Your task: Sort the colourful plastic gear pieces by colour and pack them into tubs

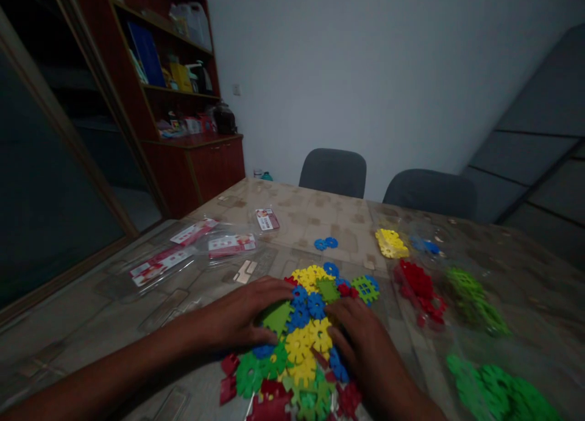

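Note:
A heap of flat plastic building pieces lies on the table in front of me, mixing yellow notched discs (300, 346), blue discs (315, 305), green discs (250, 375) and dark red pieces (272, 403). My left hand (256, 308) rests at the heap's left side, thumb and fingers apart, around a light green triangular piece (277, 317). On the right side, my right hand (359, 332) lies with its fingers spread against the heap, closest to the yellow and blue discs. Neither hand visibly lifts a piece. The palms and some fingertips are hidden.
Clear bags of sorted pieces lie to the right: yellow (392, 243), red (418, 287), light green (470, 290) and green (498, 390). Clear packets with printed cards (231, 244) lie at the left. Two grey chairs (333, 171) stand behind the table (292, 211).

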`<action>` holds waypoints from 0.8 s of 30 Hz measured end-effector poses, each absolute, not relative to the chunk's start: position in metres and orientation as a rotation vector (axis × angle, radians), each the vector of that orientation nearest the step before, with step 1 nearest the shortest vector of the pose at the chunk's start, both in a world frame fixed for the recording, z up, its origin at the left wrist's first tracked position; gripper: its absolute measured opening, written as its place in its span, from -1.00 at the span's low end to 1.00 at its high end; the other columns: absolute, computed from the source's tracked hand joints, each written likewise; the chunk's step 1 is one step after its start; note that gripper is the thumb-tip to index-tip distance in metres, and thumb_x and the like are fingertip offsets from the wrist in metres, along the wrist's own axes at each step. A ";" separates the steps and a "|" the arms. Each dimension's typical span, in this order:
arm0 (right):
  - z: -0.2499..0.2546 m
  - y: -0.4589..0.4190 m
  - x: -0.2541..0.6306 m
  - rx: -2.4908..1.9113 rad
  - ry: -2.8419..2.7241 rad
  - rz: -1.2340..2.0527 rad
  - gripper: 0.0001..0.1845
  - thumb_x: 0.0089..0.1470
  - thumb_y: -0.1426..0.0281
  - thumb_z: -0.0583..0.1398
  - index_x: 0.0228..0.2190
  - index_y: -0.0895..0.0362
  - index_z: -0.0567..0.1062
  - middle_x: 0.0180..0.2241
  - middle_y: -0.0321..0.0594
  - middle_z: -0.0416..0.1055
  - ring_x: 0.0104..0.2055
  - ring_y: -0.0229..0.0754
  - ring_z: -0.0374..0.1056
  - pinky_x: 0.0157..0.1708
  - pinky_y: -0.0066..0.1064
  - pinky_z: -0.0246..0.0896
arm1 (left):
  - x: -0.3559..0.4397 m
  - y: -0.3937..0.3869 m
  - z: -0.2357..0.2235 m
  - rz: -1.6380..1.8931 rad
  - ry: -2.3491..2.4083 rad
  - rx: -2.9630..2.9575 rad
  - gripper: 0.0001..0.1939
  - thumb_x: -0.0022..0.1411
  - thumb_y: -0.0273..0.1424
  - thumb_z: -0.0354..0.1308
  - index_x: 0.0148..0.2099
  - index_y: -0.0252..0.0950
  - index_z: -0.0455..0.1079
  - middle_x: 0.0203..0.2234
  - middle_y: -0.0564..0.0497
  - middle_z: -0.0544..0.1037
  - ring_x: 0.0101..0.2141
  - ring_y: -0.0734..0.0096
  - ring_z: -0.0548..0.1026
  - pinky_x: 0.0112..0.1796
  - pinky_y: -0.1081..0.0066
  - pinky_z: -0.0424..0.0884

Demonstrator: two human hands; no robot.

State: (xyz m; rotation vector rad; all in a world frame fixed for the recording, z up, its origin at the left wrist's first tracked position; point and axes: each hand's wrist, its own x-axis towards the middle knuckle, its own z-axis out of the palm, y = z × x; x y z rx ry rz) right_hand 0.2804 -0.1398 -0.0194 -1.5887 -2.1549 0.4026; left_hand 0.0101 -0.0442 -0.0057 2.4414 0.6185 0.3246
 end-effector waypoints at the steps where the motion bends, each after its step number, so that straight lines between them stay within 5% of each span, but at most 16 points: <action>1: -0.021 -0.137 0.283 -1.578 -2.129 0.397 -0.71 0.26 0.47 0.08 -0.12 0.09 0.57 -0.11 -0.08 0.54 -0.06 -0.02 0.43 0.00 -0.14 0.32 | 0.011 -0.043 -0.008 0.346 0.666 2.437 -0.35 0.27 -0.13 0.27 0.34 -0.08 0.20 0.26 -0.11 0.32 0.23 0.00 0.27 0.23 0.06 0.18; 8: -0.014 -0.138 0.290 -1.518 -2.058 0.431 -0.73 0.27 0.45 0.06 -0.19 0.08 0.56 -0.18 -0.14 0.55 -0.12 -0.06 0.44 -0.06 -0.23 0.30 | 0.008 -0.044 -0.010 0.380 0.718 2.421 -0.31 0.27 -0.23 0.29 0.36 0.01 0.13 0.28 -0.08 0.31 0.22 0.00 0.28 0.22 0.02 0.18; 18: 0.000 -0.145 0.274 -1.656 -2.313 0.493 -0.81 0.30 0.36 0.13 -0.33 0.08 0.52 -0.22 -0.16 0.46 -0.16 -0.07 0.36 -0.22 -0.33 0.19 | 0.005 -0.035 -0.011 0.412 0.643 2.506 -0.56 0.35 -0.38 0.17 0.24 -0.02 0.27 0.08 -0.06 0.48 0.05 0.14 0.43 0.10 0.10 0.32; 24: 0.006 -0.150 0.271 -1.585 -2.242 0.632 -0.82 0.26 0.47 0.12 -0.27 0.09 0.54 -0.21 -0.19 0.47 -0.13 -0.12 0.35 -0.12 -0.33 0.17 | 0.008 -0.034 -0.004 0.428 0.686 2.496 -0.65 0.36 -0.44 0.10 0.16 -0.11 0.37 -0.03 -0.08 0.54 -0.03 0.16 0.46 0.01 0.16 0.34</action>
